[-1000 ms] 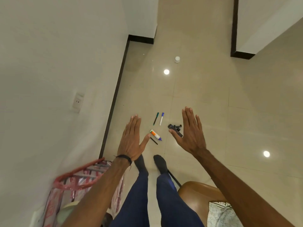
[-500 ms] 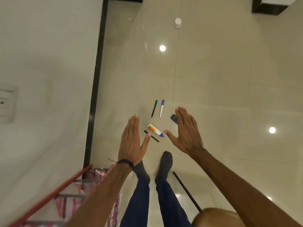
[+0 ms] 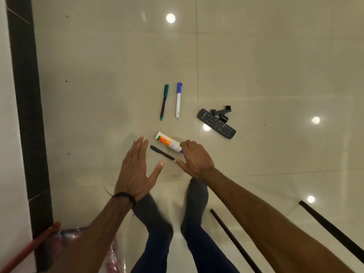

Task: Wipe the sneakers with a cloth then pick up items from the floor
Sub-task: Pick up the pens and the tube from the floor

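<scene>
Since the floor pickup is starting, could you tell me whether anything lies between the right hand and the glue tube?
Nothing visible does. The right hand already reaches the capped end of the glue tube; the black pen lies just beside it, under the thumb.

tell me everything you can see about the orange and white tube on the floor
The tube is a small plastic-looking cylinder, white with an orange and green printed label, a flat white end at upper left and a purple cap at lower right. It lies flat on the glossy tile floor, angled diagonally. The right hand covers the cap end, fingers curled at it; a full grip is not clear. A black pen lies just below, roughly parallel, apart from it.
</scene>
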Action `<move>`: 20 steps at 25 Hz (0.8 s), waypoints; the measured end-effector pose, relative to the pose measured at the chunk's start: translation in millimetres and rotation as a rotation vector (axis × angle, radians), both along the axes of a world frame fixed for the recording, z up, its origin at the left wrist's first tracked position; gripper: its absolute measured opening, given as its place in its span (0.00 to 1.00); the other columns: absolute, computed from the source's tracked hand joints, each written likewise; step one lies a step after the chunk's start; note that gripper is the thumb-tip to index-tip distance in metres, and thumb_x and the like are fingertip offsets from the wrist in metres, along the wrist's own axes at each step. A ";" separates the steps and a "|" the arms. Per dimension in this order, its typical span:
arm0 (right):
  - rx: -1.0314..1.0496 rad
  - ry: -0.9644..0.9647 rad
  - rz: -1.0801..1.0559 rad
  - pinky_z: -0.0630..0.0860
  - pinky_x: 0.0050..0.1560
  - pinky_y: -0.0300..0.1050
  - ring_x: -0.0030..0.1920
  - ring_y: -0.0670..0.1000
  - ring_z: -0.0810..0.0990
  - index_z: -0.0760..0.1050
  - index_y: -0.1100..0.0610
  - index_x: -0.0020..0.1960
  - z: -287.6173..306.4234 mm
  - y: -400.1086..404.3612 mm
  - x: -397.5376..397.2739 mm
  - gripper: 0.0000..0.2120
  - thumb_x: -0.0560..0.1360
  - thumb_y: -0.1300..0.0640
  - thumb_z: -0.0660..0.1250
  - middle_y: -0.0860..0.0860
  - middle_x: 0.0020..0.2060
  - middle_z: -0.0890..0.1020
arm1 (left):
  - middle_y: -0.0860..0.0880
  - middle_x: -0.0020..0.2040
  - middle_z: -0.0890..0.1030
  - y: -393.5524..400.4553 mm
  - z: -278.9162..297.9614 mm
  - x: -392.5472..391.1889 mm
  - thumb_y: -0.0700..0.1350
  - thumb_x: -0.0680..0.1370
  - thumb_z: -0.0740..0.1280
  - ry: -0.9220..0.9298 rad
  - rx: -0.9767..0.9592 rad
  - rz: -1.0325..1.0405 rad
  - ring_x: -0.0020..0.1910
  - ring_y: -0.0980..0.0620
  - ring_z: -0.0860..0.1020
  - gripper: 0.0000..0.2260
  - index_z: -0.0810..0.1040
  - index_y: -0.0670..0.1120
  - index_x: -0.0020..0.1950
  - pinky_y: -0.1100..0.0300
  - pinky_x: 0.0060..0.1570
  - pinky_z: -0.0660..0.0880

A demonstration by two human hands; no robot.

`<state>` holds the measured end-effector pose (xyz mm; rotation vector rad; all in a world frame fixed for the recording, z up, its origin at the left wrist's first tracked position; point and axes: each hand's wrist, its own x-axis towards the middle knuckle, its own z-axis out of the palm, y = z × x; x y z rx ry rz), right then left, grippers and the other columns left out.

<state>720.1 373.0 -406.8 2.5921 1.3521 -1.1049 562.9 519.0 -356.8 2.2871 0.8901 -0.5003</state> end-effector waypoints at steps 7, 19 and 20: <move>-0.162 0.057 -0.013 0.77 0.60 0.52 0.64 0.58 0.78 0.66 0.59 0.73 -54.5 22.0 -36.7 0.21 0.84 0.52 0.61 0.57 0.67 0.76 | 0.50 0.82 0.52 -8.3 -40.2 -6.4 0.69 0.77 0.53 0.006 -0.051 0.060 0.81 0.51 0.52 0.39 0.52 0.49 0.82 0.57 0.75 0.49; -0.100 0.177 -0.070 0.79 0.57 0.50 0.56 0.56 0.81 0.74 0.57 0.64 -44.3 35.4 -49.3 0.13 0.82 0.54 0.62 0.56 0.58 0.81 | 0.47 0.77 0.67 2.6 -51.3 -3.3 0.58 0.81 0.64 0.042 -0.101 0.256 0.76 0.49 0.65 0.28 0.66 0.46 0.76 0.55 0.74 0.62; -0.068 0.232 -0.107 0.81 0.55 0.49 0.52 0.54 0.82 0.76 0.57 0.61 -38.9 36.4 -49.0 0.12 0.81 0.52 0.63 0.54 0.54 0.82 | 0.47 0.73 0.71 1.3 -50.0 0.7 0.57 0.81 0.64 0.057 -0.176 0.416 0.72 0.48 0.70 0.26 0.68 0.46 0.74 0.54 0.71 0.67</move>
